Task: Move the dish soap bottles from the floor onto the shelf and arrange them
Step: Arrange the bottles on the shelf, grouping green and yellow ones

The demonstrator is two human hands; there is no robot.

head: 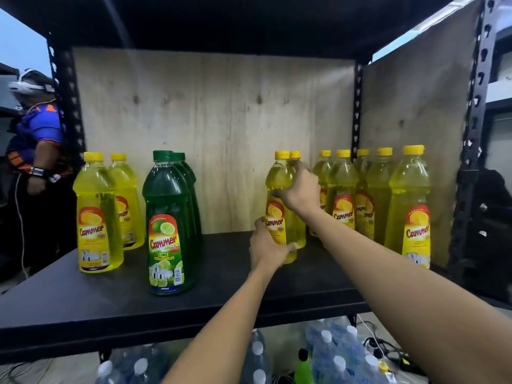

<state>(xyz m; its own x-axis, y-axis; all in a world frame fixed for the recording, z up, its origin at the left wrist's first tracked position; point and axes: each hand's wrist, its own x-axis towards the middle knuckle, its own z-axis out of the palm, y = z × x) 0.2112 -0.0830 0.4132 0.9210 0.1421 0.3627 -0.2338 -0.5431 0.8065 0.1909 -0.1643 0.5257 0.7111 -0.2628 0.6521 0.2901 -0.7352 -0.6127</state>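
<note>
Hands: left hand (270, 249) curled round the base of a yellow clear-plastic dish soap bottle with yellow cap (277, 217); right hand (300, 189) gripping its shoulder, reaching onto a second like bottle (295, 154) just behind. Location: upright on black shelf board (110, 300), right of frame centre, near the yellow bottle row (410, 206) at right. Left of centre: green lime bottles (166, 217), two more yellow bottles (95, 217). Step, as judged: aligning a placed bottle. Next: square the pair toward that row, then let go.

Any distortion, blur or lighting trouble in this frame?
Head view: wide-angle distortion slants the black metal shelf post; the gripped yellow plastic dish soap bottle is sharp; the upper shelf's underside is dark; no strong glare.
</note>
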